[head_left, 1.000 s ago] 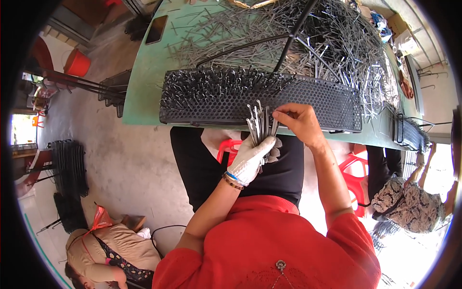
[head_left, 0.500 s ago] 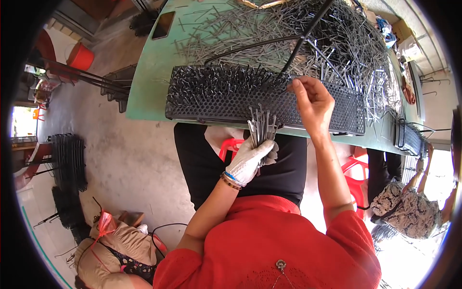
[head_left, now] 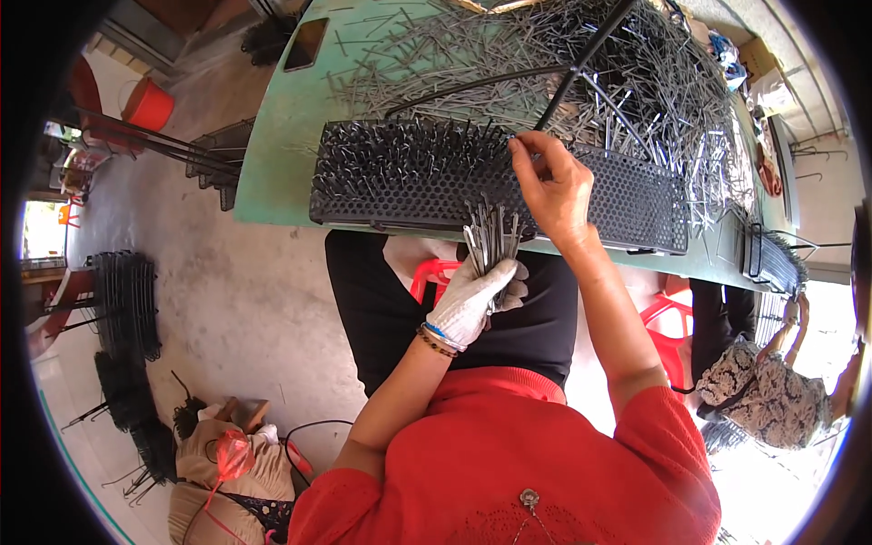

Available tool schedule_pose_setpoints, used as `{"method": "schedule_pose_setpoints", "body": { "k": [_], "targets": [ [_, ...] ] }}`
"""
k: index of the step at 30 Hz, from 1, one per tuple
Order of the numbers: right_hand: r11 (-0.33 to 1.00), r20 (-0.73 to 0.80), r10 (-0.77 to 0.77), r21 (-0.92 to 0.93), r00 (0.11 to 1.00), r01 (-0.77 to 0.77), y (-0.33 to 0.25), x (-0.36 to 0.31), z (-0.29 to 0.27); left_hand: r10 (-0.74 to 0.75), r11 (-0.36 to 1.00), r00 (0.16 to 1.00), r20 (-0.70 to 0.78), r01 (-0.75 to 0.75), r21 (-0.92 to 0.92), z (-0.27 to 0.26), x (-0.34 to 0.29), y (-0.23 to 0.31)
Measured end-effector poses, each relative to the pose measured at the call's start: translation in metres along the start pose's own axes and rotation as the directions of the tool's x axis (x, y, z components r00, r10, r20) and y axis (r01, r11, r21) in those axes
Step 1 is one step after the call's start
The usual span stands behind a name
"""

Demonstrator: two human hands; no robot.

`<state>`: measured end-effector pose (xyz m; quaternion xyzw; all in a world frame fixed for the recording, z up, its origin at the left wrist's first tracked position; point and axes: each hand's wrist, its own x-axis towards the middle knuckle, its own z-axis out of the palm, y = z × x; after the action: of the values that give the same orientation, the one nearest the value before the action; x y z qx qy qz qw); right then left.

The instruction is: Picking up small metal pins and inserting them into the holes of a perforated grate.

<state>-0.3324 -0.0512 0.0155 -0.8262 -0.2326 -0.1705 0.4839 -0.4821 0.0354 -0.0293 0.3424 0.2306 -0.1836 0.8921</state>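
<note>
My left hand, in a white knit glove, grips a bundle of thin grey metal rods that stick up past the fingers. Before me on the table edge lies a long black perforated metal rack. Its left part bristles with upright metal pins, while holes show bare toward the right. My bare right hand is over the rack's middle, at the right border of the pins. Its thumb and forefinger are pinched together at the rack's far side. Whatever lies between them is too small to make out.
A large heap of loose metal rods spreads over the green table. Black bars rise above the rack. A phone lies at the far left. Co-workers sit at right and lower left. Black racks stand leftward.
My right hand has moved left along the rack, toward the pins. My left hand keeps the rod bundle in nearly the same place. The person at lower left has shifted.
</note>
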Motion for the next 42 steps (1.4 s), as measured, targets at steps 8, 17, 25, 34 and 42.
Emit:
{"method": "schedule_pose_setpoints", "body": {
  "k": [8,17,25,34,42],
  "targets": [
    [0.999,-0.064,0.011,-0.030,0.998,-0.013,-0.007,-0.003,0.010,0.035,0.995,0.999,-0.031,-0.032,0.092,0.002,0.000,0.003],
    [0.975,0.090,-0.146,-0.157,0.985,0.159,-0.007,0.000,0.005,0.059,0.998,0.998,-0.011,-0.059,0.031,0.001,0.001,-0.001],
    [0.984,0.271,-0.071,-0.136,0.960,0.111,-0.009,0.007,-0.011,0.005,1.000,0.999,-0.053,-0.005,-0.006,0.003,0.002,0.003],
    [0.968,0.537,0.238,-0.068,0.809,-0.240,-0.004,-0.021,-0.052,0.088,0.995,0.996,0.005,-0.088,-0.050,0.001,0.004,0.001],
    [0.818,0.356,0.449,0.205,0.820,-0.537,-0.009,-0.017,-0.052,0.090,0.988,0.996,-0.028,-0.092,-0.125,0.005,0.004,0.001]
  ]
}}
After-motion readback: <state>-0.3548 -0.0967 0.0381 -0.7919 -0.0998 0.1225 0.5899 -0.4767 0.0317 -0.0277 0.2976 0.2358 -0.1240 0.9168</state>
